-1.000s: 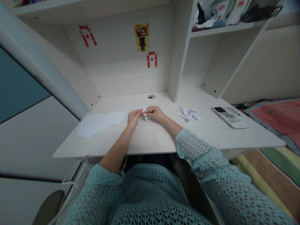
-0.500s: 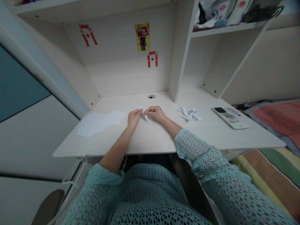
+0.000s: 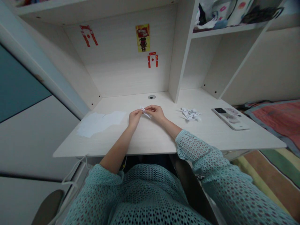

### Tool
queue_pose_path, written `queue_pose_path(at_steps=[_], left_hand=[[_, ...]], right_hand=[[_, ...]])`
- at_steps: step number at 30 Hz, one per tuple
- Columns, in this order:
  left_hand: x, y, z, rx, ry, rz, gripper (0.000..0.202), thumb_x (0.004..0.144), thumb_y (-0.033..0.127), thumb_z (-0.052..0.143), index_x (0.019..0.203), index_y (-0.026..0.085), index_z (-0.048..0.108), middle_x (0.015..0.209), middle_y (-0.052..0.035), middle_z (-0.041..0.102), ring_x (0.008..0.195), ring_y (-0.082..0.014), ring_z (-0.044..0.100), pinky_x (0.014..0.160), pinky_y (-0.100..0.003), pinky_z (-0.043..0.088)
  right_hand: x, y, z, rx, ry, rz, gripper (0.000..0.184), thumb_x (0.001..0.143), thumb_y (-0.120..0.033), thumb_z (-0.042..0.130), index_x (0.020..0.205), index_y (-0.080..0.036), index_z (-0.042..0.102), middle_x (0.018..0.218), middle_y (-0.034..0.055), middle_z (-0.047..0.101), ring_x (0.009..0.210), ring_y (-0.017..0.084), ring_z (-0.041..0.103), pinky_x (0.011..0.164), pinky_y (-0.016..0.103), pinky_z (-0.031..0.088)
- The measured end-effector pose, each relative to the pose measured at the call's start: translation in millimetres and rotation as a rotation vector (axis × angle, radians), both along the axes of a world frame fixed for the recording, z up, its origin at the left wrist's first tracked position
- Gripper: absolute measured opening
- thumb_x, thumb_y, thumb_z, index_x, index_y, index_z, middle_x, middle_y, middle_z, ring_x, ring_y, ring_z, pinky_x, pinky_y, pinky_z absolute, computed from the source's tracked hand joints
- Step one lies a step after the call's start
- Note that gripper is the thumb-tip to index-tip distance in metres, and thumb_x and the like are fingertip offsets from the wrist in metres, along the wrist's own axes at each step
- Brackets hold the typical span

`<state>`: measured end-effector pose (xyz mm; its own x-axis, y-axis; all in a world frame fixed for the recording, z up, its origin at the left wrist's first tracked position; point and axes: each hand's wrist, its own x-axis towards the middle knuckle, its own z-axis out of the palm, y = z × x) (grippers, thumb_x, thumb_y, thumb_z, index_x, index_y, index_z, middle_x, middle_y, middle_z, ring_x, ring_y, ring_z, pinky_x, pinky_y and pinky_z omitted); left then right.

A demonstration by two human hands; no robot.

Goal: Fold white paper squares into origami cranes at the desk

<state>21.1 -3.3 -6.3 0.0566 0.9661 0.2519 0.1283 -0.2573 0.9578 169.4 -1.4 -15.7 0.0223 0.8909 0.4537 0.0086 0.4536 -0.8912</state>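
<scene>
Head view: folded paper point(image 3: 145, 112), flatter now, between left hand point(image 3: 134, 118), right hand point(image 3: 156, 113)

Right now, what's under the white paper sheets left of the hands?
Only the pale wood-grain desk shows around the white paper sheets; whatever lies directly beneath them is covered.

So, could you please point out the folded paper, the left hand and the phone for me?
Folded paper point(image 3: 145, 112): head view, on its middle.
Left hand point(image 3: 134, 118): head view, on the back of the hand.
Phone point(image 3: 231, 120): head view, on its middle.

Nothing legible; the yellow-and-red rectangular paper poster point(image 3: 142, 37) on the pale wood-grain back panel point(image 3: 117, 78) carries blurred lettering.
</scene>
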Motion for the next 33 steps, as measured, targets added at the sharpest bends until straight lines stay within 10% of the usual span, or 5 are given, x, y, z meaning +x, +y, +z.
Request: queue_pose_path(at_steps=[33], left_hand=[[2.0, -5.1, 8.8, 0.016, -0.131, 0.128, 0.030, 0.067, 0.046, 0.065, 0.072, 0.016, 0.067, 0.073, -0.0040, 0.066, 0.072, -0.0150, 0.057, 0.060, -0.023, 0.039]], right_hand=[[-1.3, 1.3, -3.4, -0.123, -0.054, 0.090, 0.033, 0.063, -0.048, 0.068, 0.071, -0.016, 0.071, 0.067, 0.0031, 0.067, 0.059, 0.012, 0.054, 0.056, 0.024, 0.039]])
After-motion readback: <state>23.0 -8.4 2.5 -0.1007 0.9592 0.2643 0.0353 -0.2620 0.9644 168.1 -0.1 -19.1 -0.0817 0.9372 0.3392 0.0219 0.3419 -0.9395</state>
